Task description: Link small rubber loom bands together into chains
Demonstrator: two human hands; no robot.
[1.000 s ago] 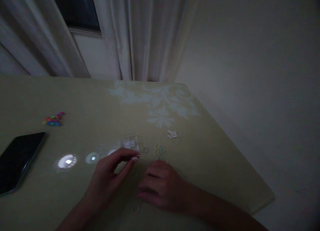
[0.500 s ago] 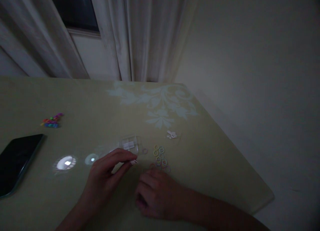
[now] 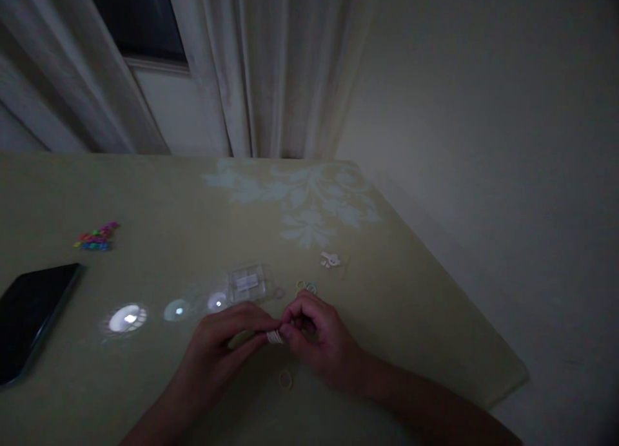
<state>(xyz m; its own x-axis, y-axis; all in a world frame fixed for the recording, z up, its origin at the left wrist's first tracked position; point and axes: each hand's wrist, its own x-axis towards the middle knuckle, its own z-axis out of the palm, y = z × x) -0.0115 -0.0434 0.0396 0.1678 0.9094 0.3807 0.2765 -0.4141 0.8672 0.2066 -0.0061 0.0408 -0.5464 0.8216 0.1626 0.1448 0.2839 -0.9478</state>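
Observation:
My left hand (image 3: pixel 229 343) pinches a small white piece with fine stripes (image 3: pixel 275 337) between thumb and fingertips. My right hand (image 3: pixel 326 343) is closed at the piece's right end, its fingertips pressed together and touching my left fingertips. What those right fingers hold is too small to make out. Just beyond the right hand, small thin rings (image 3: pixel 300 285) in yellow and green show, the rest of the group being covered. One pale yellow ring (image 3: pixel 285 380) lies alone below the hands. A clear plastic box (image 3: pixel 247 283) with a white label stands behind the left hand, a pinkish ring (image 3: pixel 279 292) beside it.
White cut-out bits (image 3: pixel 331 260) lie beyond the rings. At the left are a dark phone (image 3: pixel 36 317) and a pile of bright, colourful small pieces (image 3: pixel 97 237). The table's (image 3: pixel 416 317) right edge slants toward the wall, and curtains hang behind its far edge.
My right hand has risen from the table by the rings to meet my left fingertips. My left hand has shifted slightly right and down with the white piece, whose stripes now show.

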